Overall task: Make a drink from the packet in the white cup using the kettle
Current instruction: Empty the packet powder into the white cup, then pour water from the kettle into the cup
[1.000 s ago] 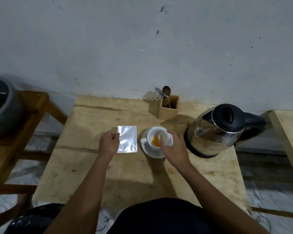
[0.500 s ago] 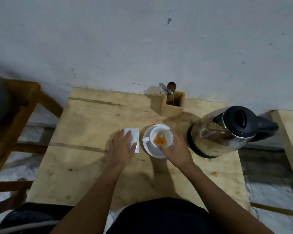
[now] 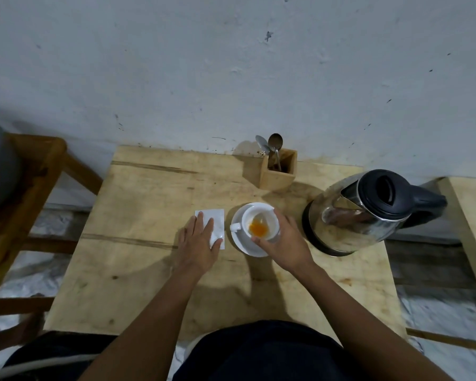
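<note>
Orange powder [image 3: 258, 229] sits in the white cup [image 3: 260, 221] mid-frame — right hand [image 3: 285, 244] grips its rim, left hand [image 3: 199, 244] lies flat, fingers spread, on the packet [image 3: 217, 220].

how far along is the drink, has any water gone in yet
Done: orange powder sits in the white cup on its saucer, and the packet lies flat on the table.
In hand: the left hand rests on the packet; the right hand grips the cup.
Left: no water is visible in the cup. The kettle stands untouched, and the spoons remain in their wooden holder.
</note>
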